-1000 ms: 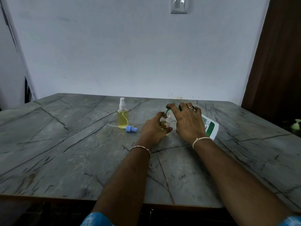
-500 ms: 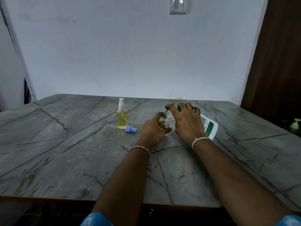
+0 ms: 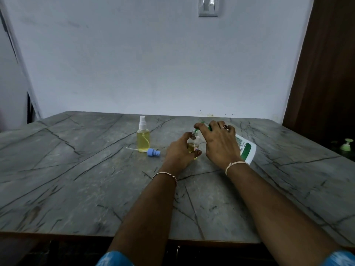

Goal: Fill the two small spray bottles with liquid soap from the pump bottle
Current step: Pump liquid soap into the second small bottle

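A small open spray bottle [image 3: 193, 144], partly filled with yellow liquid, stands on the grey marble table [image 3: 96, 189]; my left hand [image 3: 179, 153] grips it from the left. My right hand [image 3: 219, 144] holds the white pump bottle [image 3: 246, 148] with a green label, tilted toward me, its green nozzle [image 3: 196, 129] right over the small bottle's mouth. Further left stands a second small spray bottle [image 3: 143, 138], full of yellow liquid, with a white spray top. A loose blue spray cap with its dip tube [image 3: 152, 152] lies on the table beside it.
A white wall with a light switch [image 3: 208, 6] rises behind the table. A dark wooden door [image 3: 326, 73] is at the right, with a green pump top [image 3: 346, 144] low beside it. The table's front edge runs near the bottom.
Both hands and the bottles stay almost where they were; only the view shifts slightly. The nozzle remains over the small bottle's mouth.
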{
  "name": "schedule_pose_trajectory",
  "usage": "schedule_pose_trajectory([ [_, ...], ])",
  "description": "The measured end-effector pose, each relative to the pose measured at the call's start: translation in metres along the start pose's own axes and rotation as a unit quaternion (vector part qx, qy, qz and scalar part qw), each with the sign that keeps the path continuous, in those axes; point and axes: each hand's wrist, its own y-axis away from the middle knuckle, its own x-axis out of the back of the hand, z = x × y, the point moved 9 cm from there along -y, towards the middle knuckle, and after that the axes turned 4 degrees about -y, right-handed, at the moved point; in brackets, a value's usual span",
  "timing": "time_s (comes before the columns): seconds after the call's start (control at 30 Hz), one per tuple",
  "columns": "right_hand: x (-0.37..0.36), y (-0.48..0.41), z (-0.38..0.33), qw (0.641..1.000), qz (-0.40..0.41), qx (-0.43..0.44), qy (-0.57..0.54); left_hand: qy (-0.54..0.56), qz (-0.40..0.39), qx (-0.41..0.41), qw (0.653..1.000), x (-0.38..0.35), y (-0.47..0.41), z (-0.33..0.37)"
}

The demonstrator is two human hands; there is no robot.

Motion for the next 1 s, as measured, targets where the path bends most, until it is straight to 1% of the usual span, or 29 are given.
schedule_pose_trajectory([
  [0.2,-0.0018,0.0030,0.0030,1.000,-0.003,0.009,0.003,-0.003,0.004,0.005,1.000,-0.0007,-0.0008,-0.0020],
  [0.5,-0.0002,-0.0008,0.0012,1.000,-0.007,-0.004,-0.011,-0.003,0.002,0.002,1.000,0.0006,0.0016,0.0014],
  [0.77,-0.0023,0.0035,0.0038,1.000,-0.004,0.017,-0.002,-0.015,0.006,0.009,1.000,-0.0015,-0.0004,-0.0020],
  [0.87,-0.0028,0.0025,0.0039,1.000,-0.010,0.008,0.000,-0.032,0.006,0.003,0.999,-0.0007,-0.0001,-0.0003],
  [1.0,-0.0012,0.0006,0.0028,1.000,-0.006,0.002,-0.005,-0.023,0.005,-0.001,1.000,-0.0002,0.0012,0.0013],
])
